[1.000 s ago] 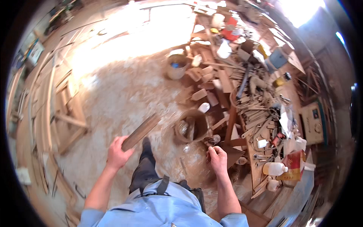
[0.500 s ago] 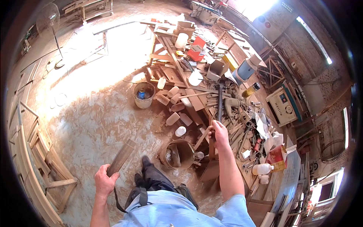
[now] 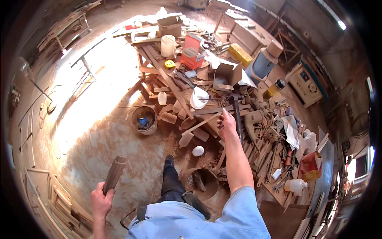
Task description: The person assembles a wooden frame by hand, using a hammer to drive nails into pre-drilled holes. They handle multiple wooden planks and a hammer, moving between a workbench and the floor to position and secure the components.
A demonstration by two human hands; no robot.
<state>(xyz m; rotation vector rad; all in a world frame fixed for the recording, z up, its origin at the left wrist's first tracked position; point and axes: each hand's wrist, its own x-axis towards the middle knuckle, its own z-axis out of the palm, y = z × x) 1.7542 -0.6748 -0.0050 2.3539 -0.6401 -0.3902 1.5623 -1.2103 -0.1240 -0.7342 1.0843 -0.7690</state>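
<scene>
My left hand (image 3: 102, 200), low on the left, grips the lower end of a short brown wooden board (image 3: 114, 173) and holds it tilted upward. My right hand (image 3: 227, 122) is stretched forward over the cluttered bench, its fingers closed. A thin pale wooden strip (image 3: 202, 122) runs from its fingers down to the left and appears to be held in them. Just right of that hand lies a hammer (image 3: 237, 115) with a dark handle. A white plastic tub (image 3: 199, 98) sits beyond the hand, next to an open cardboard box (image 3: 227, 75).
A bucket (image 3: 144, 120) with a blue can inside stands on the floor ahead. A larger bin (image 3: 202, 184) is near my legs. Wood scraps and a power drill (image 3: 254, 118) crowd the bench. Wooden frames (image 3: 59, 195) stand at the left.
I have stepped forward, and the bench stuff sits nearer. My right hand has gone farther over the bench, the strip swinging flatter. My left hand still holds the board.
</scene>
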